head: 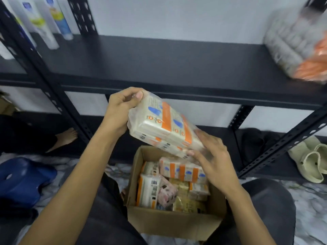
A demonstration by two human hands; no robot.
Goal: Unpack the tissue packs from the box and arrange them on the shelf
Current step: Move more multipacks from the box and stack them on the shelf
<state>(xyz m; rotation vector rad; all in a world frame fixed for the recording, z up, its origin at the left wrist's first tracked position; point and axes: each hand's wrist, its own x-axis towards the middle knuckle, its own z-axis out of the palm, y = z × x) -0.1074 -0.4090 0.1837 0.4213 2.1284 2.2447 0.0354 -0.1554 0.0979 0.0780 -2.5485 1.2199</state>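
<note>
tissue pack (164, 128), a clear-wrapped bundle of several small orange-and-white packets, is held tilted in the air above the open cardboard box (174, 224), between the box and the black shelf (159, 64) ahead. the left hand (120, 110) grips its upper end, fingers curled over the top edge and thumb against the near face. the right hand (215, 161) is at the lower end with fingers fairly straight, touching and steadying the wrap rather than clamping it. the two hands are apart, one at each end of the bundle.

it looks light, and soft enough to dent under a hard squeeze. the film wrap looks glossy and probably slick, and it seems loose at the lower end, so a pinch on the film alone could slip or stretch. the safer hold is probably across the firm block of packets, at the short ends or under the broad face.

more packs (182, 171) lie jumbled in the box, some on edge. a blurred bundle with orange (299, 50) sits at the right end of the shelf, and bottles (60, 22) stand at its left.
</note>
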